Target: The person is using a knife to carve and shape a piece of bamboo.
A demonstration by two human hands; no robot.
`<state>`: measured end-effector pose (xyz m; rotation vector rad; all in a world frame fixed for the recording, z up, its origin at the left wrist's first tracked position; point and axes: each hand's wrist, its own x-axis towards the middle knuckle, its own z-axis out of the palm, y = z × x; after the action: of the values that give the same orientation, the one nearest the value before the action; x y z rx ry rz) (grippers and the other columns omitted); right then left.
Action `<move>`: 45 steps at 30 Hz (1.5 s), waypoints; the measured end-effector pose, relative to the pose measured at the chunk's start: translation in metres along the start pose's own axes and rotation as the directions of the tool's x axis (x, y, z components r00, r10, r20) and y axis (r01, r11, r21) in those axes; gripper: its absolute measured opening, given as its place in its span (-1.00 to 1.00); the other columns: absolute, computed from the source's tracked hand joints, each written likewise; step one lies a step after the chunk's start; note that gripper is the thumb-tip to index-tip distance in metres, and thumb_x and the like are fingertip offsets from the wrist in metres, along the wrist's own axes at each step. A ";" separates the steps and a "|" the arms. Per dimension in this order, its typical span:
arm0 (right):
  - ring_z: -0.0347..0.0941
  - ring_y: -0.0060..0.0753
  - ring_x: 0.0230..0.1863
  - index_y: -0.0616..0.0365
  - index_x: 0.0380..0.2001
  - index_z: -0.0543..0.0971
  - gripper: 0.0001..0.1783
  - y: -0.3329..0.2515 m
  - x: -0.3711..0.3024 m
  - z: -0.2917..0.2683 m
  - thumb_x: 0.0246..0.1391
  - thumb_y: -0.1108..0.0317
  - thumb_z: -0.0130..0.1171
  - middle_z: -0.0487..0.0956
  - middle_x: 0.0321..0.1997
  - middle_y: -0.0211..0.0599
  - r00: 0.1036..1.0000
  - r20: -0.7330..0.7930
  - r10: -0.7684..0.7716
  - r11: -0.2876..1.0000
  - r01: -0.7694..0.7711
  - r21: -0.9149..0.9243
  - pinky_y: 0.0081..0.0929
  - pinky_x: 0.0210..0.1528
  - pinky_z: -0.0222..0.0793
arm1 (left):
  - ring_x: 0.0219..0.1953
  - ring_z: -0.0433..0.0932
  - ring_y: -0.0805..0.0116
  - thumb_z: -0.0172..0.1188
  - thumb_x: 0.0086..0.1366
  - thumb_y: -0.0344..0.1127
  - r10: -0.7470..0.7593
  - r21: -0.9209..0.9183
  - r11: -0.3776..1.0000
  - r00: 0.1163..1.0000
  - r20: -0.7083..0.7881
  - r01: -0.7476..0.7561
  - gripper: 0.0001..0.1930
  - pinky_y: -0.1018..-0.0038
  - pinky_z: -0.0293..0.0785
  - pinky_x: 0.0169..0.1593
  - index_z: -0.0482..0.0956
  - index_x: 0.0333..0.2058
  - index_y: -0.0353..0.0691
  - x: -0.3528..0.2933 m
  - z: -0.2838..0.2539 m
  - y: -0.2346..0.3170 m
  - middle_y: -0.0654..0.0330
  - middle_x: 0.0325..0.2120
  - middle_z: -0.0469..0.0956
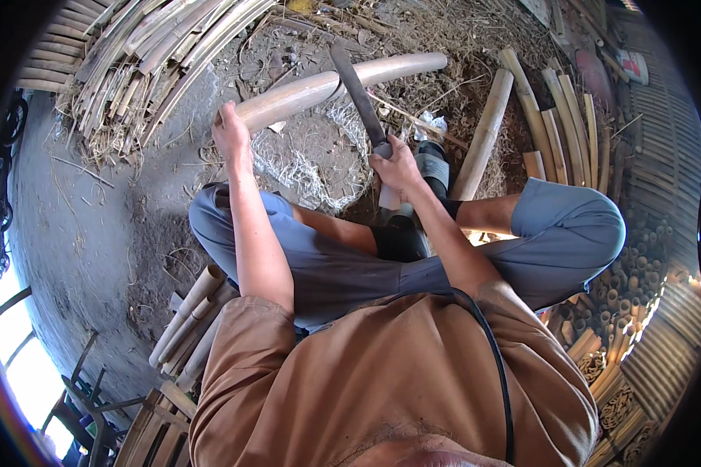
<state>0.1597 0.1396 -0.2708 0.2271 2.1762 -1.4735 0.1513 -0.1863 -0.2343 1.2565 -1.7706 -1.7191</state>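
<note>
My left hand (232,132) is closed round the near left end of a long pale bamboo pole (288,101), which slants up to the right in front of me. In my right hand (398,166) is the handle of a machete (358,97) with a long dark blade. The blade lies across the bamboo pole near its middle, by a dark line on the pole; how deep it sits there I cannot tell. Under the pole, pale stringy shavings (311,171) lie on the ground between my hands and my crossed legs.
A heap of split bamboo strips (156,62) lies at the far left. Several bamboo pieces (557,132) and a thick pole (487,128) lie to the right. More poles (191,319) are by my left side. Stacked bamboo (631,288) stands at the right near a slatted wall (666,148).
</note>
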 end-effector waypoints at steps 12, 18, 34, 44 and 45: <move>0.61 -0.32 -0.32 0.33 0.05 0.50 -0.49 0.002 0.004 -0.009 0.04 0.32 0.33 0.65 -0.28 -0.20 0.999 0.040 0.011 1.000 -0.011 -0.012 -0.33 -0.25 0.55 | -0.52 0.53 0.28 0.17 0.25 0.13 0.045 -0.094 0.995 0.999 -0.019 -0.047 -0.44 0.37 0.38 -0.56 0.62 -0.17 -0.37 0.005 -0.002 -0.007 0.06 -0.40 0.57; 0.65 0.05 -0.23 0.28 -0.08 0.53 -0.57 -0.034 0.007 -0.017 0.01 0.27 0.31 0.67 -0.26 0.05 0.996 -0.073 -0.057 0.935 0.028 -0.352 -0.20 -0.11 0.55 | -0.54 0.51 0.31 0.17 0.25 0.15 0.071 -0.015 0.997 0.996 -0.051 -0.072 -0.43 0.37 0.34 -0.57 0.62 -0.19 -0.39 0.021 -0.013 -0.022 0.06 -0.43 0.56; 0.64 -0.10 -0.27 0.30 -0.09 0.51 -0.59 0.006 0.028 -0.034 0.05 0.29 0.31 0.66 -0.24 -0.01 0.965 -0.264 0.002 0.986 -0.045 -0.159 -0.21 -0.18 0.55 | -0.42 0.54 0.27 0.17 0.26 0.09 0.132 -0.071 0.988 0.990 -0.047 -0.135 -0.46 0.34 0.40 -0.41 0.61 -0.18 -0.41 0.017 0.002 -0.024 0.04 -0.34 0.58; 0.65 0.01 -0.19 0.26 0.00 0.52 -0.50 -0.031 0.003 -0.014 0.00 0.26 0.35 0.66 -0.25 0.04 0.986 -0.010 -0.165 0.902 0.146 -0.407 -0.20 -0.08 0.53 | -0.38 0.54 0.25 0.17 0.25 0.10 0.011 -0.170 0.985 0.999 -0.052 -0.020 -0.45 0.32 0.43 -0.38 0.62 -0.20 -0.42 0.007 -0.004 -0.012 0.02 -0.30 0.59; 0.65 0.03 -0.16 0.28 -0.01 0.52 -0.51 -0.028 0.007 -0.021 0.02 0.26 0.34 0.67 -0.23 0.05 0.991 -0.086 -0.099 0.931 0.061 -0.360 -0.18 -0.07 0.53 | -0.39 0.54 0.26 0.18 0.25 0.10 -0.014 -0.149 0.989 0.999 -0.035 0.009 -0.44 0.33 0.43 -0.39 0.62 -0.20 -0.42 0.003 -0.002 -0.008 0.02 -0.30 0.58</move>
<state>0.1360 0.1460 -0.2449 0.0887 2.5152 -1.0970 0.1541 -0.1889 -0.2421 1.2282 -1.5857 -1.7872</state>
